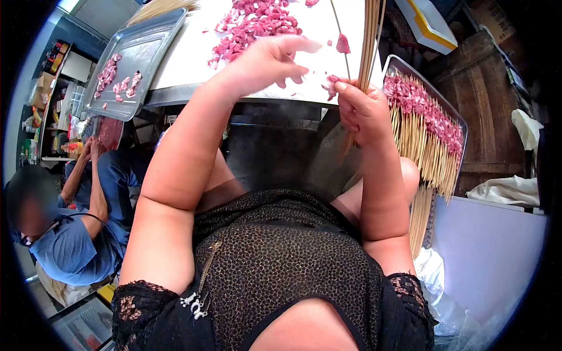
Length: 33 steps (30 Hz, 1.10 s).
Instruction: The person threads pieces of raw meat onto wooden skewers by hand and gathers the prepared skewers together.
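My right hand [364,111] is closed around a bundle of bamboo skewers [368,44] that stands upright near the table edge. One thin skewer leans apart from the bundle, with a chunk of meat [343,44] threaded partway up it. Another small piece of meat [331,88] sits at the right thumb tip, by that skewer. My left hand [272,63], slightly blurred, hovers over the white board with fingers apart and nothing visible in them. Just beyond it lies a heap of cut raw meat [257,26].
On the right, a metal tray [466,137] carries rows of loaded meat skewers [424,111]. A metal tray [149,55] with a few meat pieces stands at the left of the white board [187,64]. Another person [76,245] sits at the lower left, hands together.
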Each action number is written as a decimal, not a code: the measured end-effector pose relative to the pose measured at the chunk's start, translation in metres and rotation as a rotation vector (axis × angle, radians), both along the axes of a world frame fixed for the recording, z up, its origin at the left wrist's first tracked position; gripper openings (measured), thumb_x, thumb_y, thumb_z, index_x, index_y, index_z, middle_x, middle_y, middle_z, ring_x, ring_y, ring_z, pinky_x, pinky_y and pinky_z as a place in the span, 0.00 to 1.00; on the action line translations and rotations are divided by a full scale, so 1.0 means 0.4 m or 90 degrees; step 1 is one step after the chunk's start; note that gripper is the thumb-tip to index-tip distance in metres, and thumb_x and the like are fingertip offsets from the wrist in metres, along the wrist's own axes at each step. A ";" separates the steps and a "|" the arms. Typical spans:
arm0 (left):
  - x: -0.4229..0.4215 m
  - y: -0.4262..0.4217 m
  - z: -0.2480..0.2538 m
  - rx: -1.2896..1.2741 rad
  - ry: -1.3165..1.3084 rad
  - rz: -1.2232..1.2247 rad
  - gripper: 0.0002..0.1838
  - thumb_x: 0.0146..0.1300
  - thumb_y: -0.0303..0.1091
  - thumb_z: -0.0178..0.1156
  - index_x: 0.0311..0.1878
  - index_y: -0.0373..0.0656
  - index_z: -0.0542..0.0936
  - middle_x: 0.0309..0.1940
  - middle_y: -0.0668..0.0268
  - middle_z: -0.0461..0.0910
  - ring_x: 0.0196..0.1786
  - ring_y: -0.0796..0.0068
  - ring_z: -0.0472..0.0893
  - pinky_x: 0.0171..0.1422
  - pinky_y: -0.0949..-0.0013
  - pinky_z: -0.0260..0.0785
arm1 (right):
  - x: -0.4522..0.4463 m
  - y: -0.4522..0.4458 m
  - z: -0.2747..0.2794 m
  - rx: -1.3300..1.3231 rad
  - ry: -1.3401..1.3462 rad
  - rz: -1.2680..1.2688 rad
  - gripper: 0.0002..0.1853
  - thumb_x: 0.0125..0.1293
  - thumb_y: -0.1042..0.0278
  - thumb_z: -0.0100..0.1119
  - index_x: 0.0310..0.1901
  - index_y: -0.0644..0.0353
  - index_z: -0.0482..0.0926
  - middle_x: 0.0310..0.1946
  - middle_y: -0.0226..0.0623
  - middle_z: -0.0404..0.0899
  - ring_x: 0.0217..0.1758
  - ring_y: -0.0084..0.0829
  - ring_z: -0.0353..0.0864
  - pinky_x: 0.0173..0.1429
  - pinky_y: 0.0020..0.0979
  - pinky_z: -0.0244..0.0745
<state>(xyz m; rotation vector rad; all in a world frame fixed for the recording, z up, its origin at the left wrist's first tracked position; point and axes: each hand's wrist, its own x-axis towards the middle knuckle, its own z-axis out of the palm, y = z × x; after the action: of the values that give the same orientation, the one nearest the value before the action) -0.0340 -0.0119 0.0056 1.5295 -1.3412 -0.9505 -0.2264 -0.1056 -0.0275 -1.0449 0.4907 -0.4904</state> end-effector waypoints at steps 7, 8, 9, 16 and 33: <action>-0.059 -0.022 -0.058 0.034 -0.015 -0.078 0.15 0.62 0.29 0.56 0.52 0.40 0.75 0.31 0.66 0.79 0.32 0.80 0.80 0.38 0.75 0.74 | -0.001 -0.002 -0.006 -0.024 0.021 0.019 0.09 0.62 0.66 0.57 0.36 0.64 0.78 0.12 0.18 0.64 0.09 0.11 0.55 0.13 0.17 0.45; -0.051 -0.021 -0.049 0.146 0.002 -0.062 0.13 0.63 0.31 0.56 0.50 0.38 0.76 0.32 0.64 0.79 0.33 0.78 0.80 0.40 0.72 0.75 | 0.001 -0.005 -0.015 -0.028 0.013 -0.013 0.10 0.63 0.65 0.56 0.37 0.64 0.77 0.13 0.19 0.64 0.10 0.11 0.55 0.13 0.17 0.45; -0.040 -0.016 -0.039 0.145 0.000 -0.062 0.13 0.63 0.31 0.56 0.50 0.38 0.76 0.32 0.64 0.79 0.33 0.78 0.80 0.40 0.72 0.75 | 0.002 -0.007 -0.019 -0.031 0.004 -0.046 0.10 0.64 0.63 0.55 0.38 0.63 0.76 0.14 0.20 0.65 0.10 0.11 0.55 0.13 0.17 0.46; 0.062 -0.018 -0.004 -0.081 0.623 0.151 0.24 0.72 0.46 0.36 0.46 0.33 0.73 0.53 0.43 0.72 0.54 0.54 0.76 0.58 0.55 0.71 | -0.004 0.013 -0.003 -0.081 0.038 -0.060 0.11 0.66 0.64 0.53 0.42 0.63 0.74 0.17 0.25 0.68 0.14 0.12 0.60 0.18 0.16 0.52; 0.064 -0.013 0.011 -0.190 0.516 0.203 0.16 0.68 0.34 0.48 0.53 0.32 0.71 0.47 0.52 0.78 0.50 0.59 0.79 0.52 0.66 0.75 | 0.015 0.031 -0.067 -0.239 0.063 -0.029 0.10 0.66 0.73 0.51 0.45 0.67 0.77 0.19 0.21 0.67 0.19 0.12 0.62 0.23 0.15 0.54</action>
<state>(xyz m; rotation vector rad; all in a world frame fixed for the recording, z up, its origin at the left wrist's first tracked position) -0.0084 -0.0173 0.0100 0.9218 -0.5991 -0.9578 -0.2204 -0.0931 -0.0543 -1.4260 0.5226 -0.5877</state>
